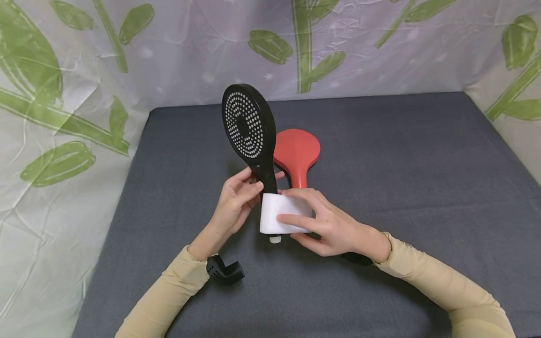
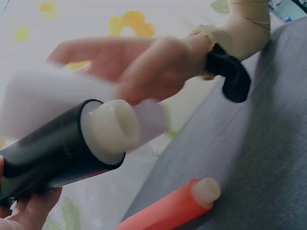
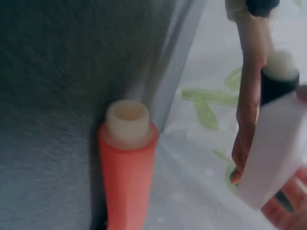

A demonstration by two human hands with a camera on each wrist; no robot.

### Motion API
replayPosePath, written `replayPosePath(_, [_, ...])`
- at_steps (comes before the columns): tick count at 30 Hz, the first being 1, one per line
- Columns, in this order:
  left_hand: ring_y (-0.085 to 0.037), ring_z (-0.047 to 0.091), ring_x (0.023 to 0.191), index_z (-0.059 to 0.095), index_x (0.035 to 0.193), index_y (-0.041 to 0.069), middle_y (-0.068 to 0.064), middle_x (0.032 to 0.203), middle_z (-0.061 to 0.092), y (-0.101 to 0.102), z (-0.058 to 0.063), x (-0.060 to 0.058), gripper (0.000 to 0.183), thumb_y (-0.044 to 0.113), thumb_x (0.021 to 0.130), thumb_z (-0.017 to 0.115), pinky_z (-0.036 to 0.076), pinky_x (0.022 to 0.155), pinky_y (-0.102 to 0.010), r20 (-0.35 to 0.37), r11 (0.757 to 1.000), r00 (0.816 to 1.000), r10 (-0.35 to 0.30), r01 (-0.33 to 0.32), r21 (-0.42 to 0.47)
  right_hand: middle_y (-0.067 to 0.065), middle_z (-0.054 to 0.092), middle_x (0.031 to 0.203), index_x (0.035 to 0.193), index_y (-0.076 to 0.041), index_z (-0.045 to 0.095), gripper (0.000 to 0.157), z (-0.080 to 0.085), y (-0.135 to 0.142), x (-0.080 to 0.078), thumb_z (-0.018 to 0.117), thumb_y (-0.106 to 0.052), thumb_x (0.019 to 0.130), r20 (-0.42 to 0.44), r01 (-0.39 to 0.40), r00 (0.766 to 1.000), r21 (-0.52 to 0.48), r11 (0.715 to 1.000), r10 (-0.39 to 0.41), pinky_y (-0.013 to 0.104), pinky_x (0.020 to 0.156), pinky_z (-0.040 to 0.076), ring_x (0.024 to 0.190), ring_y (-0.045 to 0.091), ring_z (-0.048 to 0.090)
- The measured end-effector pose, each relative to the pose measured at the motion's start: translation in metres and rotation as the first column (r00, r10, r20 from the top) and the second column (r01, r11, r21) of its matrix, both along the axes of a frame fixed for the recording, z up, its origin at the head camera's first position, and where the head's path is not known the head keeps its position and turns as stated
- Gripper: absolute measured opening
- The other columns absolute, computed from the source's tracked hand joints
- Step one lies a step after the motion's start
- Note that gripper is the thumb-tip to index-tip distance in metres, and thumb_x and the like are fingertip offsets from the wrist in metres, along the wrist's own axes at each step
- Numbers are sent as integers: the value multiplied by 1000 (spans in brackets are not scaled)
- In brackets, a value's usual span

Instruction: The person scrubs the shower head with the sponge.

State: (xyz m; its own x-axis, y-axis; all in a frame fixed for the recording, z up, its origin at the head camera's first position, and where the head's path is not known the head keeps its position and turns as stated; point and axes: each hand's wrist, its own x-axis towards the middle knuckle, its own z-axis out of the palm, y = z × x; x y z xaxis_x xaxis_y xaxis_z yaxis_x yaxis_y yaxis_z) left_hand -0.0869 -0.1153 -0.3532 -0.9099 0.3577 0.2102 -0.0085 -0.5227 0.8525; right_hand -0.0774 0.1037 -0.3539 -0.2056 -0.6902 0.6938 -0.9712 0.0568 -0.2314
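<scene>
My left hand [image 1: 232, 206] grips a black shower head [image 1: 244, 124] by its handle, holding it upright with the spray face turned left and toward me. In my right hand [image 1: 334, 227] is a white sponge [image 1: 271, 213], pressed against the lower handle with fingers on its front. The pale threaded end of the handle [image 2: 115, 127] sticks out below the sponge. Behind it lies a red shower head [image 1: 297, 149] with its back up; the sponge and right hand hide its lower handle in the head view. Its pale end [image 3: 127, 120] shows in the right wrist view.
A dark grey cloth [image 1: 401, 155] covers the table. Pale fabric with green leaf prints [image 1: 203, 56] hangs behind and at both sides. A black camera mount [image 1: 225, 271] sits on the left wrist.
</scene>
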Motion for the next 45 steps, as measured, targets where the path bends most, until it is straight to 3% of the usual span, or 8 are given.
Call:
replayPosePath(6, [-30,59,107,45,130,-4,-18,117,57,-1,2,-1,40,-10,91,40,49,87,-42,-13,1000,1000,0,0,16,26,44,125,121,-9,57,38,3,5,-2,62,-11,84,-29,-101,994,53,993,103,47,90,40,115,34,45])
replayPosePath(13, [-16,56,101,25,136,-16,-11,121,49,4,-2,5,49,-12,90,41,50,81,-25,21,1000,1000,-20,19,21,29,41,126,119,-8,57,33,8,-1,-17,60,-17,87,47,80,996,-70,994,-77,42,89,39,115,37,42])
replayPosePath(17, [-12,56,96,21,136,-18,-10,119,49,4,-3,6,50,-16,89,36,50,76,-22,28,1000,1000,-9,9,8,30,39,127,119,-8,57,32,10,-4,-18,59,-17,87,79,121,990,-97,988,-114,42,89,38,115,37,40])
replayPosePath(24, [-22,56,107,36,132,-10,-14,116,56,1,1,1,41,-13,91,34,48,88,-34,-16,999,1000,-9,10,40,27,43,127,122,-10,57,34,7,-4,-6,54,-13,88,-24,43,999,21,999,-42,49,87,39,117,35,43])
replayPosePath(29, [-25,56,108,39,128,-7,-14,113,56,-2,1,-2,38,-1,92,50,46,91,-42,9,996,1000,8,-9,85,24,44,126,122,-12,57,36,5,-4,1,50,-9,87,-99,-27,994,93,995,36,48,86,42,115,35,45])
replayPosePath(34, [-23,58,103,39,130,-4,-10,115,56,-2,-1,-2,45,7,91,58,47,90,-39,18,999,1000,20,-21,45,24,45,125,122,-12,56,36,2,-5,-3,52,-8,86,-111,-61,991,75,995,69,47,87,42,114,34,46])
replayPosePath(41, [-13,58,92,54,118,2,-6,105,59,2,-7,2,26,7,93,55,49,78,-26,-65,999,997,-30,32,35,30,42,124,119,-6,56,34,1,-9,-17,60,-15,86,7,46,999,-112,993,-46,42,86,40,113,36,43])
replayPosePath(45, [-8,54,79,60,109,8,-2,96,59,3,-10,4,18,8,90,60,46,68,-19,-66,999,997,-34,36,26,29,39,126,119,-4,56,35,5,-9,-22,59,-18,87,110,135,987,-146,980,-120,40,87,39,113,35,41])
